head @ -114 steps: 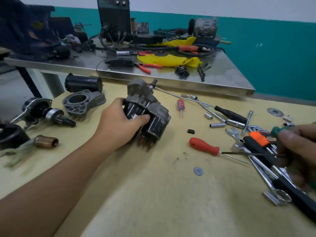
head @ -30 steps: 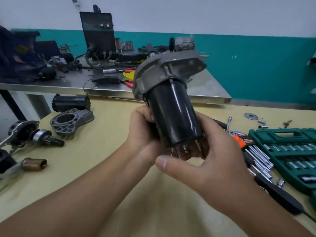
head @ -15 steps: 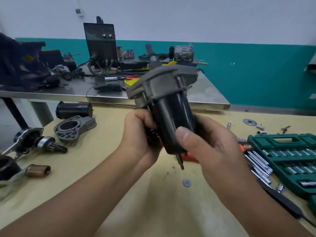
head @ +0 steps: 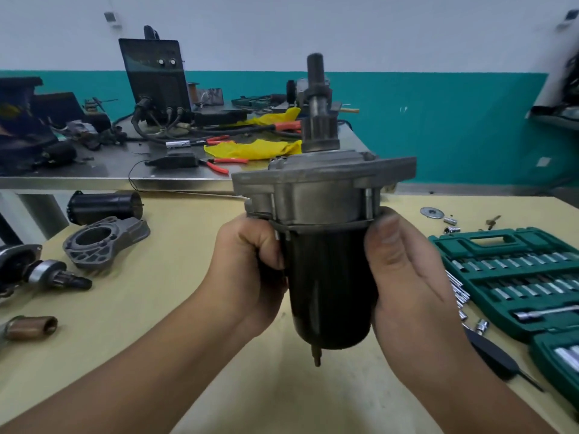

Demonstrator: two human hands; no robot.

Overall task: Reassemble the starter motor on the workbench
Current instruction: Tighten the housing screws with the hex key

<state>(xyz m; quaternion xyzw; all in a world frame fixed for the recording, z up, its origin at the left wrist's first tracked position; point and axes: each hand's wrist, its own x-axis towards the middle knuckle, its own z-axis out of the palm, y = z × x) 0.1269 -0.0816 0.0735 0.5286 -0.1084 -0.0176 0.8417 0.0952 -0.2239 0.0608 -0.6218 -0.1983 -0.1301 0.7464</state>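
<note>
The starter motor (head: 329, 277) is held upright above the yellow workbench (head: 156, 308): black cylindrical body below, grey cast housing on top, pinion shaft pointing up, a thin bolt end sticking out below. My left hand (head: 247, 264) grips its left side just under the housing, fingers curled round a part hidden behind them. My right hand (head: 404, 270) holds the right side, thumb pressed at the seam between housing and black body. A grey nose housing (head: 103, 242) and a black cylinder (head: 103, 206) lie at the left.
A drive gear assembly (head: 47, 277) and a bronze bushing (head: 31, 327) lie at the far left. An open green socket set (head: 517, 277) sits at the right, with loose sockets and a washer (head: 431, 212) near it. A cluttered steel table (head: 94, 173) stands behind.
The motor has been raised and turned upright in both hands, closer to the camera. My right thumb has shifted from the lower black body up to the seam under the housing.
</note>
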